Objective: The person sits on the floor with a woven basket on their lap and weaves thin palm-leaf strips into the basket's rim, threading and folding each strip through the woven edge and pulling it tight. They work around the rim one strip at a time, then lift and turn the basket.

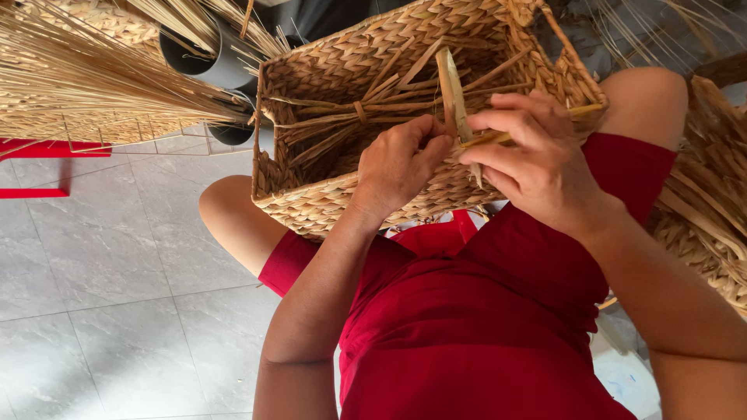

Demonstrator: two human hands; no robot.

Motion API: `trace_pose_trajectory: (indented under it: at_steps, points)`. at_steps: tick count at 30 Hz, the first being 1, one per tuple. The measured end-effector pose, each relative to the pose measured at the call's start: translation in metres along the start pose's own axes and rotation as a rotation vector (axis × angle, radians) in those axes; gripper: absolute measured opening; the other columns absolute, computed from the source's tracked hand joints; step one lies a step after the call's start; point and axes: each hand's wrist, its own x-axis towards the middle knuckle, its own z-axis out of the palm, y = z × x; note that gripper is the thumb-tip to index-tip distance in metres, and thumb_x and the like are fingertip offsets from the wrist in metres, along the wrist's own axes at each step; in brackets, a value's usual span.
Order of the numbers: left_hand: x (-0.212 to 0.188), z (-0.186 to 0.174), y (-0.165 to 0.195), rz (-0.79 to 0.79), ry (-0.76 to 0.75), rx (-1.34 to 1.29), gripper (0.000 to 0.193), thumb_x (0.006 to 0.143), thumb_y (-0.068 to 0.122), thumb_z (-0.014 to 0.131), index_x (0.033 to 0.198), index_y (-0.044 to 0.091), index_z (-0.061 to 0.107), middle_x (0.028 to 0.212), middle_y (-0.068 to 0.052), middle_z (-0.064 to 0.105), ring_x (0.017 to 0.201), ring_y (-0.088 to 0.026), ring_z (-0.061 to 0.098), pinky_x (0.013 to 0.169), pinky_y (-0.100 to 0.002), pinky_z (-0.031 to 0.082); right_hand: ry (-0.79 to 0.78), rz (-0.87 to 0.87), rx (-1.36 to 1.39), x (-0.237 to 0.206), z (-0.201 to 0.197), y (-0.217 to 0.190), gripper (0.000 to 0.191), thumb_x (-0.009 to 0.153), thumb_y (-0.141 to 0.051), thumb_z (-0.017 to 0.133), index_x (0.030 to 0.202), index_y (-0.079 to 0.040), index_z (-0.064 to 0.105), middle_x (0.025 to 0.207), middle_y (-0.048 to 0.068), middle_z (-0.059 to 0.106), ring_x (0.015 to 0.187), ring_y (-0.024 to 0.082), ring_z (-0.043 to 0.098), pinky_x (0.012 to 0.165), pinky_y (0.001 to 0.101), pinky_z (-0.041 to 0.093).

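A rectangular woven straw basket (327, 202) rests on my lap, its opening facing the camera. Loose dried straw strands (366, 109) cross inside it. My left hand (401, 163) presses on the basket's near rim with its fingers curled around a strand. My right hand (533, 159) pinches a flat straw strand (453, 89) that stands up from the rim. The two hands nearly touch at the rim.
A thick bundle of dry straw (93, 78) fans out at top left, beside dark tubes (218, 66). More woven straw work (708, 210) lies at the right. A red frame (35, 167) stands on the grey tiled floor (117, 288).
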Motion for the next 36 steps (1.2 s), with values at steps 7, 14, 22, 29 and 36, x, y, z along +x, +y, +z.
trace_pose_trajectory:
  at_steps: [7,14,22,29,36]
  points:
    - [-0.001,-0.002,-0.004,0.054,0.002,-0.003,0.026,0.095,0.039,0.062,0.102,0.016,0.072,0.083,-0.004,0.076,0.079,-0.025,0.075,0.068,-0.04,0.055,0.014,0.157,0.855,-0.002,-0.065,-0.029,0.006,0.092,-0.008,0.074,0.091,-0.009,0.068,0.1,0.005,0.072,0.075,0.006,0.073,0.059,0.0232,0.062]
    - [0.002,-0.002,-0.001,0.014,-0.028,0.029,0.028,0.097,0.042,0.059,0.098,0.018,0.072,0.08,-0.004,0.076,0.08,-0.026,0.074,0.069,-0.042,0.054,-0.022,0.229,0.486,-0.026,-0.059,-0.007,0.024,0.095,0.006,0.06,0.115,-0.005,0.066,0.111,0.013,0.067,0.094,0.025,0.068,0.081,0.0338,0.06]
    - [0.004,-0.002,0.0,-0.016,-0.036,0.063,0.03,0.098,0.043,0.058,0.097,0.017,0.073,0.08,-0.005,0.076,0.081,-0.026,0.074,0.071,-0.043,0.054,0.064,0.021,0.355,-0.024,0.011,0.004,0.018,0.093,-0.002,0.076,0.11,-0.004,0.073,0.119,0.013,0.068,0.104,0.021,0.07,0.088,0.0262,0.064]
    - [-0.013,-0.008,0.003,0.226,0.09,-0.079,0.016,0.094,0.024,0.073,0.103,0.012,0.069,0.096,-0.001,0.076,0.086,-0.02,0.076,0.072,-0.034,0.059,0.243,0.334,0.638,-0.078,-0.014,0.032,0.01,0.114,-0.002,0.061,0.108,0.0,0.068,0.102,0.015,0.073,0.094,0.02,0.077,0.082,0.0297,0.066]
    - [-0.024,-0.002,-0.003,0.536,0.255,0.04,0.015,0.094,0.011,0.077,0.108,0.013,0.072,0.111,0.001,0.073,0.102,-0.022,0.072,0.082,-0.033,0.059,0.248,0.299,0.544,-0.08,-0.003,-0.036,0.007,0.096,-0.008,0.069,0.099,-0.003,0.073,0.1,0.013,0.075,0.091,0.019,0.076,0.075,0.0243,0.065]
